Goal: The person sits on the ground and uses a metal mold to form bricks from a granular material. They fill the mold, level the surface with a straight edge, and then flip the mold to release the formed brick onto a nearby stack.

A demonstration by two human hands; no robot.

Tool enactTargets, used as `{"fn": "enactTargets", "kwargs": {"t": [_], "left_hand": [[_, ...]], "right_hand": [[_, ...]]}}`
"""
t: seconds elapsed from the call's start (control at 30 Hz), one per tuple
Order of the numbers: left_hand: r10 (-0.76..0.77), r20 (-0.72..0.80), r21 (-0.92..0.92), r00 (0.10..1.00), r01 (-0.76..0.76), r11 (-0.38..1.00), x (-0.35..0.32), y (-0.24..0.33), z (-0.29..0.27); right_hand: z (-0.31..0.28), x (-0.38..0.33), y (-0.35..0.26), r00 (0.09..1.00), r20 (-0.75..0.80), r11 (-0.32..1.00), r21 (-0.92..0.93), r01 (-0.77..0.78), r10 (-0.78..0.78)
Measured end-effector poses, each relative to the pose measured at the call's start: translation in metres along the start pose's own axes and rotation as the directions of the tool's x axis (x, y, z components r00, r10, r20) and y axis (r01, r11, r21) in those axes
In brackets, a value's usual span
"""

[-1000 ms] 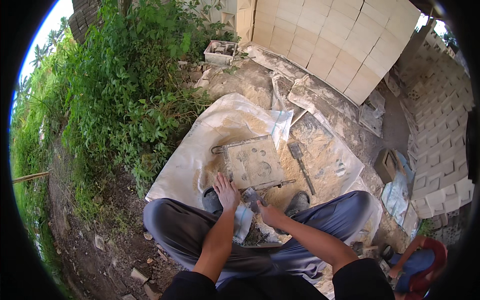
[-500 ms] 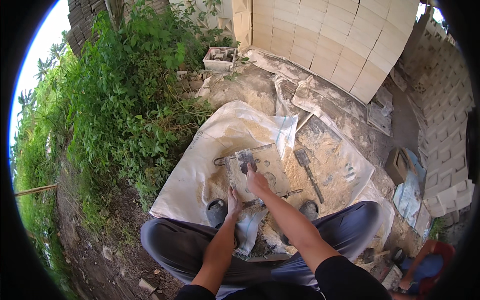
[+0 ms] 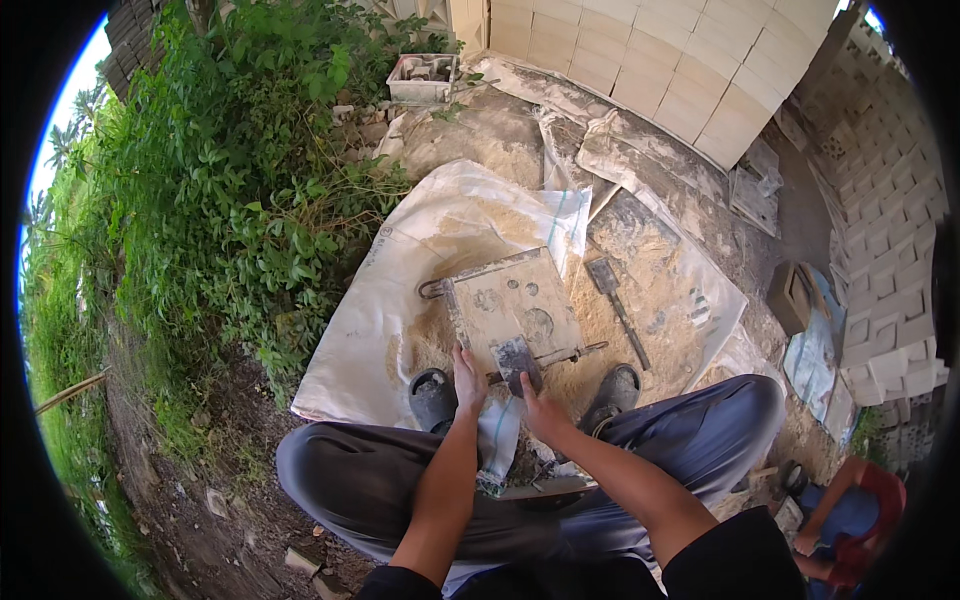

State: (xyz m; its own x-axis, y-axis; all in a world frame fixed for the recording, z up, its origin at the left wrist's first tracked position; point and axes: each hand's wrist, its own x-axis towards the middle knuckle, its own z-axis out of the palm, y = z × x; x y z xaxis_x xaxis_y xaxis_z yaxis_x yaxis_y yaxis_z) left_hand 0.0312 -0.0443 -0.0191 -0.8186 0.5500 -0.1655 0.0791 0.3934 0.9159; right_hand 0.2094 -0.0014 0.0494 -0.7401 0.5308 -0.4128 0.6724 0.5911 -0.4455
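Observation:
Between my feet lies a square, dust-coated slab or mould with round marks on its top. A metal loop sticks out at its left corner, and a metal rod runs along its near edge. My right hand grips a dark grey rectangular block at the slab's near edge; its exact kind I cannot tell. My left hand, fingers stretched out, is at the slab's near left corner. Right of the slab lies a flat-bladed tool with a long handle.
A white woven sheet strewn with pale powder lies under the slab. Green plants crowd the left. Stacked pale tiles stand behind, with patterned blocks at right. A white bin sits far back. Another person works at lower right.
My right hand has drawn the dark block toward me, from the slab's upper left part to its near edge. The left hand stays by the near left corner. The view has shifted slightly.

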Motion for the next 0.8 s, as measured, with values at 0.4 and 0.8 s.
{"fn": "enactTargets", "kwargs": {"t": [0.4, 0.8], "left_hand": [[-0.168, -0.147, 0.069, 0.975, 0.179, 0.981, 0.032, 0.019, 0.015], [-0.080, -0.150, 0.037, 0.986, 0.086, 0.996, 0.039, 0.013, 0.014]], "right_hand": [[-0.011, -0.057, 0.014, 0.933, -0.233, 0.958, 0.017, 0.286, -0.274], [-0.103, 0.152, 0.004, 0.969, -0.209, 0.988, 0.109, -0.113, 0.134]]}}
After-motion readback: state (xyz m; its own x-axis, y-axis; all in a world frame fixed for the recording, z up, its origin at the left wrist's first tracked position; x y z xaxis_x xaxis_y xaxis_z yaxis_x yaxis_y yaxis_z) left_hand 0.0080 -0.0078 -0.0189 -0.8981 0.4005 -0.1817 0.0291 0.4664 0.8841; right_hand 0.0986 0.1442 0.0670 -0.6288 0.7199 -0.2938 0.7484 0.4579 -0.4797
